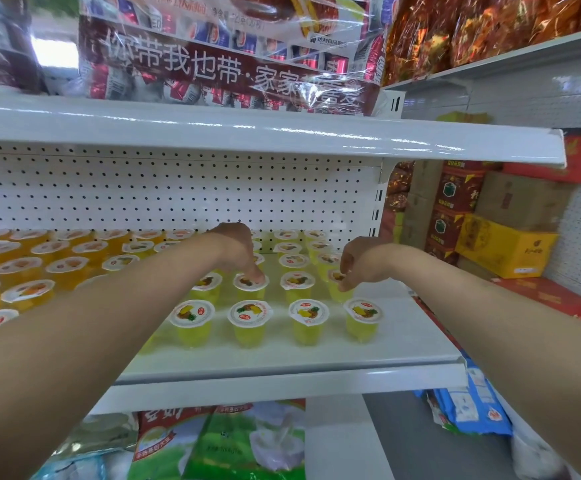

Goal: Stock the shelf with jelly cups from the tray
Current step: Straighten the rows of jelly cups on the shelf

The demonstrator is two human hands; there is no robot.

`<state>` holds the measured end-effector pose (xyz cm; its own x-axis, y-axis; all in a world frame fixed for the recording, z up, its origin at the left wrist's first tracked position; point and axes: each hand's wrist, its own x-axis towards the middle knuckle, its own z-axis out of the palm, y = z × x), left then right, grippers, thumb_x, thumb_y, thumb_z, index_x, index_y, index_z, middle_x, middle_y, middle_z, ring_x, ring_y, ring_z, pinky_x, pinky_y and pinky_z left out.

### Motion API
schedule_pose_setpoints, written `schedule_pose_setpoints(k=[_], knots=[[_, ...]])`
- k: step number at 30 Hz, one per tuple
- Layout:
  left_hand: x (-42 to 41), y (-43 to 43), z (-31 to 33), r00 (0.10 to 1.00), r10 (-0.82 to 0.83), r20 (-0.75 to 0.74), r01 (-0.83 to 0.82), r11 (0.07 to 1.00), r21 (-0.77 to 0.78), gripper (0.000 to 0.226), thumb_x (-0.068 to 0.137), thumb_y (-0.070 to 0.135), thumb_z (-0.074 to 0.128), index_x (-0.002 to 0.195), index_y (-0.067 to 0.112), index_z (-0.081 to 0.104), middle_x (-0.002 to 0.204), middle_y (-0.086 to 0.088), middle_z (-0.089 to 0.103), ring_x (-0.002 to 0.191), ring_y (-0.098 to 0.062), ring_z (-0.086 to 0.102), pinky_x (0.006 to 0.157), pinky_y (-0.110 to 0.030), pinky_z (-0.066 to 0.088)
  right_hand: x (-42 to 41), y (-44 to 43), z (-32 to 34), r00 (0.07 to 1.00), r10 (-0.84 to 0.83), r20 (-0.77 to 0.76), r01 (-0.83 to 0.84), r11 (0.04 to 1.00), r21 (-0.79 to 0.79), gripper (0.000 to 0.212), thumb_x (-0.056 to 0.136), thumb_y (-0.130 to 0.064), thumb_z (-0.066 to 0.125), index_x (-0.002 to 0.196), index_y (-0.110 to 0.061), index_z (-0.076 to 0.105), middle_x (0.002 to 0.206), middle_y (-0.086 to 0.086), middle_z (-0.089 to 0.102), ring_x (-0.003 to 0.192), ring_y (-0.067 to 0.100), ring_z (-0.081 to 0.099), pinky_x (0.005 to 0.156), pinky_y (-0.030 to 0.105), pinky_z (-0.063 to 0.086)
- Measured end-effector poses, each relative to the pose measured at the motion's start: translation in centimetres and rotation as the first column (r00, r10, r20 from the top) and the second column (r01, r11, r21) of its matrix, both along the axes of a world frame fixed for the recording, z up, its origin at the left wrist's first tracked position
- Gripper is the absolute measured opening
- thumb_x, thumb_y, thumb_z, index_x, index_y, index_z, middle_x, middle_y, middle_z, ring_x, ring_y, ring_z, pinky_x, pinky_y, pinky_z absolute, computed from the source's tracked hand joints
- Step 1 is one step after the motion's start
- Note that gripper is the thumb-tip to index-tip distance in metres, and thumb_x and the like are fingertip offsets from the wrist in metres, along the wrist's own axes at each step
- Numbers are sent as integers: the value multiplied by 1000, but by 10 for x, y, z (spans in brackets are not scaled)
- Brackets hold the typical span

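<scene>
Yellow jelly cups stand in rows on the white shelf (403,344); the front row runs from one cup (192,315) to another (363,312). My left hand (237,249) reaches in from the left, its fingertips down on the lid of a second-row cup (250,284). My right hand (360,263) comes in from the right and pinches the rim of a second-row cup (337,284) at the row's right end. Orange jelly cups (27,292) fill the shelf's left part. No tray is in view.
A white upper shelf (282,136) overhangs the cups, with wrapped packs (226,57) on it. A pegboard back wall (178,192) closes the rear. Cardboard boxes (503,247) are stacked at the right. Bagged goods (220,441) lie on the shelf below.
</scene>
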<state>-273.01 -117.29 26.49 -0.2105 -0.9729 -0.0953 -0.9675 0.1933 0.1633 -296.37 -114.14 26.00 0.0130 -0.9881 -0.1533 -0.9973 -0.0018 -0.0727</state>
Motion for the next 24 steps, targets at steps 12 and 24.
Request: schedule_pose_setpoints(k=[12, 24], knots=[[-10, 2, 10, 997, -69, -19, 69, 997, -22, 44, 75, 44, 80, 96, 8, 65, 90, -3, 66, 81, -21, 61, 62, -26, 42, 6, 3, 2, 999, -26, -23, 27, 1000, 10, 54, 82, -42, 75, 123, -10, 59, 124, 5, 61, 110, 24, 58, 91, 34, 49], [-24, 42, 30, 994, -99, 52, 102, 994, -42, 47, 75, 47, 79, 95, 7, 66, 94, -9, 70, 83, -22, 69, 63, -28, 46, 9, 71, 35, 998, -24, -50, 20, 997, -80, 62, 86, -46, 69, 132, -6, 58, 135, 8, 56, 121, 27, 54, 94, 31, 45]])
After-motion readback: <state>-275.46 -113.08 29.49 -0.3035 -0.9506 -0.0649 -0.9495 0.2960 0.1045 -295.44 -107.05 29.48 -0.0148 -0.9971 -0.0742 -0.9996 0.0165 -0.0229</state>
